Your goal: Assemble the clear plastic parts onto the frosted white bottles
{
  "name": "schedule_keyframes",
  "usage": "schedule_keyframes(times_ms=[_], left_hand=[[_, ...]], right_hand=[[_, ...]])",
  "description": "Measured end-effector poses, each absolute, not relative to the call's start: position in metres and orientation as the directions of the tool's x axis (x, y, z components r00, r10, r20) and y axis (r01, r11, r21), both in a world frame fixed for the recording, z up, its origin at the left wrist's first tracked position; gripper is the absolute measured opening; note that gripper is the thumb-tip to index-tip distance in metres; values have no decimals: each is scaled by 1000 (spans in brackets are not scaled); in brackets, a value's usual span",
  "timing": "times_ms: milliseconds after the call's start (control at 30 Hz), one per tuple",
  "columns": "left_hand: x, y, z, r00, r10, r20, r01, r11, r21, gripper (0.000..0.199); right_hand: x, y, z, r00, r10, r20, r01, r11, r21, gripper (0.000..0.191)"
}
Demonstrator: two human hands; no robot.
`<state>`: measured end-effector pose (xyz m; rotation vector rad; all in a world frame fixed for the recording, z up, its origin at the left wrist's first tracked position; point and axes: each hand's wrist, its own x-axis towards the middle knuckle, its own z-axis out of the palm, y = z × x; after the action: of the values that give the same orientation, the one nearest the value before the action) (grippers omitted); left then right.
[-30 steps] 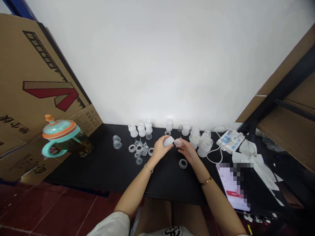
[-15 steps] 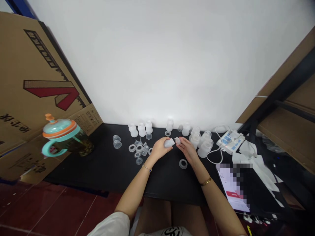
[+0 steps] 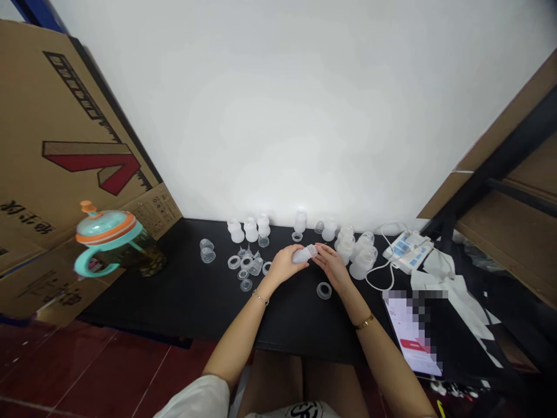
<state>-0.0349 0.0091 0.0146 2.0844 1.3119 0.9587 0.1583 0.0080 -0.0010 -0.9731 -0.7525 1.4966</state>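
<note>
My left hand (image 3: 282, 265) is wrapped around a small frosted baby bottle (image 3: 300, 255), lying tilted with its mouth towards the right. My right hand (image 3: 332, 264) pinches a clear bottle teat piece (image 3: 314, 249) against that mouth; the fingers partly cover it. On the black table below my right hand lies a loose collar ring (image 3: 324, 296). To the left of my left hand are several rings and clear teats (image 3: 256, 267). Behind my hands, a frosted bottle (image 3: 300, 220) stands by the wall.
Several bottles (image 3: 250, 230) stand at the back left, and capped bottles (image 3: 363, 264) at the right. Two clear caps (image 3: 208, 254) lie farther left. A teal-lidded jug (image 3: 108, 244) stands beside a carton (image 3: 56, 174). A power strip (image 3: 409, 251), cable and phone (image 3: 411, 337) lie right.
The bottle and the teat piece, apart by a small gap before, now meet at the bottle's mouth. My hands have shifted only slightly. The other things stay put.
</note>
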Motion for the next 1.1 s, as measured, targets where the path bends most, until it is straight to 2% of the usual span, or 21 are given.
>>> schedule_keyframes(times_ms=[333, 567, 1100], left_hand=[[-34, 12, 8, 287, 884, 369, 525, -467, 712, 52], [-32, 11, 11, 261, 914, 311, 497, -404, 768, 51], [-33, 11, 9, 261, 912, 317, 526, -410, 745, 49]], right_hand=[[158, 7, 1, -21, 986, -167, -444, -159, -882, 34], [156, 5, 3, -23, 987, -157, -428, -152, -891, 35], [156, 5, 3, -1, 990, -144, -400, -133, -907, 38]])
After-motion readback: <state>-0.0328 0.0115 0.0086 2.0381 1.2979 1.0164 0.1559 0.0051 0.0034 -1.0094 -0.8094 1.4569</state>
